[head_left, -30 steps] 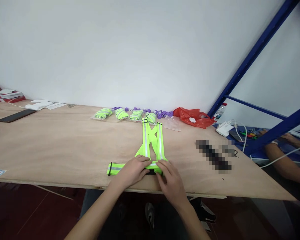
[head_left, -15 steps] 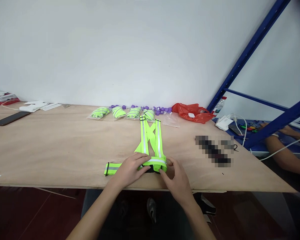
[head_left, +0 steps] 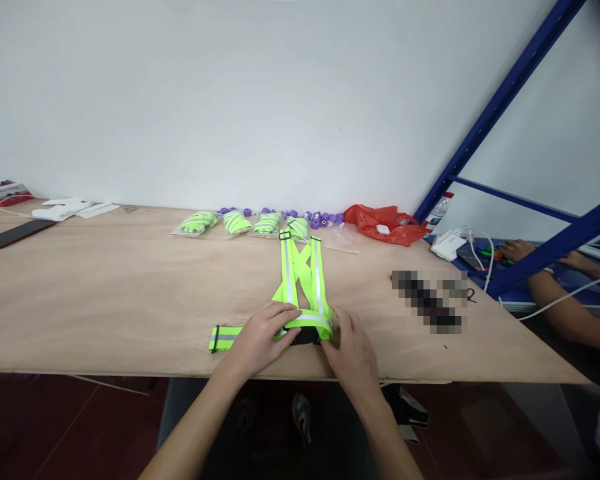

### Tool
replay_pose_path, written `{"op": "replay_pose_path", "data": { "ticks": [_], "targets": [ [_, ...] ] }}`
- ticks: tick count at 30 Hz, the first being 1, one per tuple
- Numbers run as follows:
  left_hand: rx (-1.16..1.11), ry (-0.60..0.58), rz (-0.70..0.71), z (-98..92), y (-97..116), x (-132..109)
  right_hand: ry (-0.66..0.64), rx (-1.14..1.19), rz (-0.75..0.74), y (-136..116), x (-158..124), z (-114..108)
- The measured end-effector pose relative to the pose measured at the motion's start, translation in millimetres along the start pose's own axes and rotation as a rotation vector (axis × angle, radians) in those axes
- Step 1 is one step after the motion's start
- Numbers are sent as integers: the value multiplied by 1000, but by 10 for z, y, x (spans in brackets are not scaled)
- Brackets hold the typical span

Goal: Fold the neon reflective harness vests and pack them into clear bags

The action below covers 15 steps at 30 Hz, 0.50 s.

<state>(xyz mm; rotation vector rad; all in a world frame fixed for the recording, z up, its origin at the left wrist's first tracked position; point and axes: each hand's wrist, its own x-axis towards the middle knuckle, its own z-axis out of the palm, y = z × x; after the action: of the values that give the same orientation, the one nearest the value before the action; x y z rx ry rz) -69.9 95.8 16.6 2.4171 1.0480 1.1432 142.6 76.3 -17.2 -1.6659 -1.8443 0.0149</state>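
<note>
A neon-yellow reflective strap vest (head_left: 318, 273) with silver stripes lies on the wooden table, its two shoulder straps pointing away from me and crossing bands between them. My left hand (head_left: 266, 337) pinches the left side of its folded waist belt, fingers on top and thumb at the near edge. At the right end of that fold, my right hand (head_left: 351, 347) has its fingers and thumb closed round the belt. A black piece (head_left: 306, 335) shows under the fold between both hands. One belt end with a black buckle (head_left: 215, 339) sticks out left of my left hand.
Several bagged yellow vests (head_left: 236, 223) line the wall, among small purple rolls (head_left: 323, 220). A red plastic bag (head_left: 383, 225) and a clear bag (head_left: 342, 239) lie to the right. Blue frame bars (head_left: 500, 107) stand beyond, near another person's arm (head_left: 570, 307). A dark flat object (head_left: 17, 233) lies left.
My right hand has drawn in closer around the right end of the belt fold, and the rolled end there now looks flatter. My left hand stays in nearly the same place.
</note>
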Motion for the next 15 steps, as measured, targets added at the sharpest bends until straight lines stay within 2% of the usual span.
{"op": "replay_pose_path", "data": {
  "ticks": [7,15],
  "targets": [
    [28,-95,-96,165,-56,-215,-93,-7,-52,221,43,-117],
    [-13,-106,-130,140,-54,-215,-130,67,-206,260,42,-178]
  ]
}}
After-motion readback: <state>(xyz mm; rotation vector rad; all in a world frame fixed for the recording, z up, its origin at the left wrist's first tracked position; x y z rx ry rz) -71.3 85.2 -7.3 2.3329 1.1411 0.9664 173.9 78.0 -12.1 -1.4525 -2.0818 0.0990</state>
